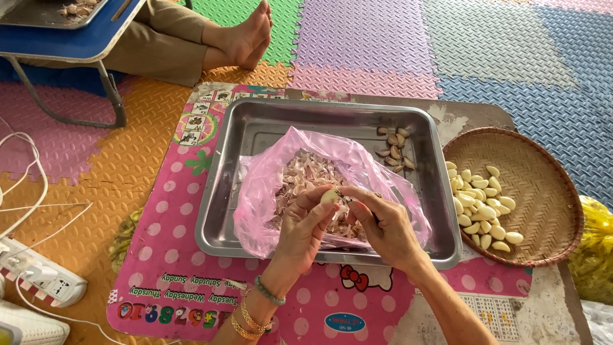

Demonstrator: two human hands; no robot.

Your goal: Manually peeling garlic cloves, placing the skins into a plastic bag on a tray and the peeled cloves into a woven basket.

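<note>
The left hand (303, 227) is pinching a garlic clove (330, 196) between thumb and fingertips, closed snugly round it; the right hand (383, 223) is picking at its tip, fingers curled, holding nothing else. Just beneath the fingers, papery skins are filling a pink bag (268, 191). The clove is probably light, firm and slippery once bare, so gripping its flanks suits best.

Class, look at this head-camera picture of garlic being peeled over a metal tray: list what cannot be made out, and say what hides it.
- Right hand: any tool in it is hidden by its own fingers.
- Garlic clove: how far peeled, covered by the left hand.
- Pink bag: its lower contents, masked by both hands.
- Second tray at top left: cut off by the frame edge.
- Yellow bag: contents cut off at the right edge.
</note>
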